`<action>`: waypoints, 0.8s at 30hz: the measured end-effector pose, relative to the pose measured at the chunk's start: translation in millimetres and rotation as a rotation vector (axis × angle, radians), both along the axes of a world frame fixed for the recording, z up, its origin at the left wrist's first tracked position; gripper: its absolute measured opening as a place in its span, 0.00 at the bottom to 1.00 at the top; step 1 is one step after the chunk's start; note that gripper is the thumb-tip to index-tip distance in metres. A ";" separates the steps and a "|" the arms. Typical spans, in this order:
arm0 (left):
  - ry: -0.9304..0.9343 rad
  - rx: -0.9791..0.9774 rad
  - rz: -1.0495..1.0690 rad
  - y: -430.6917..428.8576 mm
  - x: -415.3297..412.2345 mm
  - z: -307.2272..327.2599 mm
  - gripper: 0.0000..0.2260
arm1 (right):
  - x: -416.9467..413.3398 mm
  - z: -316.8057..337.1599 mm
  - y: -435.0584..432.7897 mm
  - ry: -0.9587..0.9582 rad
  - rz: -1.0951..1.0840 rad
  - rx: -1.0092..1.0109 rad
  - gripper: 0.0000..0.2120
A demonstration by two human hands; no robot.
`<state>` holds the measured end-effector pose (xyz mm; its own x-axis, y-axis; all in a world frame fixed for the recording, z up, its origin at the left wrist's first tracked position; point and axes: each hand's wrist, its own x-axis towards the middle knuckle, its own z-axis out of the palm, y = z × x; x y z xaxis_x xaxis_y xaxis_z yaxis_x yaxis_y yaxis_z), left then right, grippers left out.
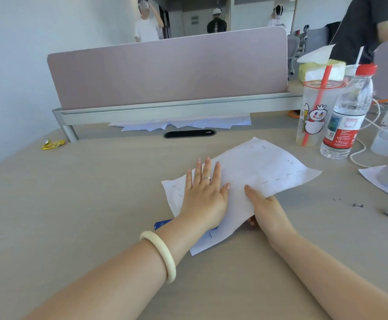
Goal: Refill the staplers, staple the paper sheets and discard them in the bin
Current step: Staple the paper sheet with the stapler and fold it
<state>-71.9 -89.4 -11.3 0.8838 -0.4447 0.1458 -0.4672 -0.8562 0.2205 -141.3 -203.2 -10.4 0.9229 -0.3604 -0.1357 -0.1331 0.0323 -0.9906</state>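
The red label on the clear plastic water bottle carries print too small to read. The creased white paper sheets — dotted with staples near their edges — lie on the pale wooden desk. The left hand presses them flat with straight fingers, and the right hand pinches their near edge, thumb on top.

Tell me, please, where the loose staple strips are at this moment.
In the head view, the loose staple strips lie on the desk at the right, right of the paper sheets and nearer the camera than the water bottle.
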 end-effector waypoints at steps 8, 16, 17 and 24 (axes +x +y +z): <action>0.107 -0.713 -0.098 52.2 -21.1 28.0 0.10 | -11.8 1.9 -1.0 -0.015 -0.027 -0.064 0.10; -0.043 -0.203 -0.103 140.0 -39.2 -5.8 0.21 | -10.0 -0.8 -7.9 -0.053 -0.009 -0.049 0.09; -0.079 -0.186 -0.056 139.9 -34.2 -5.7 0.22 | -9.0 -2.3 -9.0 -0.054 -0.011 -0.041 0.09; -0.103 -0.278 0.325 100.0 49.3 -8.9 0.23 | 0.2 -10.6 -17.5 -0.069 -0.012 0.042 0.08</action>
<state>-22.6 10.6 -20.2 0.9457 -0.0775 0.3156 -0.2152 -0.8771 0.4295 -141.1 -220.8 -21.0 0.9263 -0.3664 -0.0874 -0.0642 0.0751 -0.9951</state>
